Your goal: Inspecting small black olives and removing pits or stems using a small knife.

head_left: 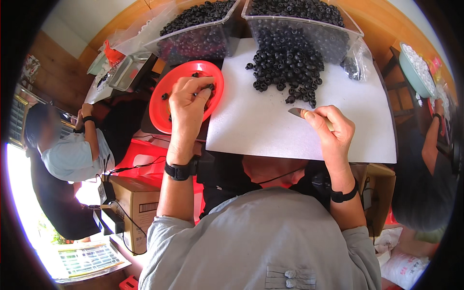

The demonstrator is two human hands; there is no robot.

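My left hand (187,104) is over a red plastic dish (155,104) at the left. Thumb and fingertips pinch a small black round part with a hole (210,87). A few more such parts lie in the dish, partly hidden by the hand. Closed around a small knife (296,112), my right hand (336,129) hovers above the white foam sheet (251,133). The blade points left, and most of the pale handle is covered by my fingers. Just beyond it, a heap of small black round parts (287,63) lies on the sheet.
Two clear plastic bins, a left one (195,52) and a right one (333,43), hold many black parts at the back. A clear bag (357,60) lies beside the heap. People sit at both sides. A cardboard box (130,203) stands at lower left.
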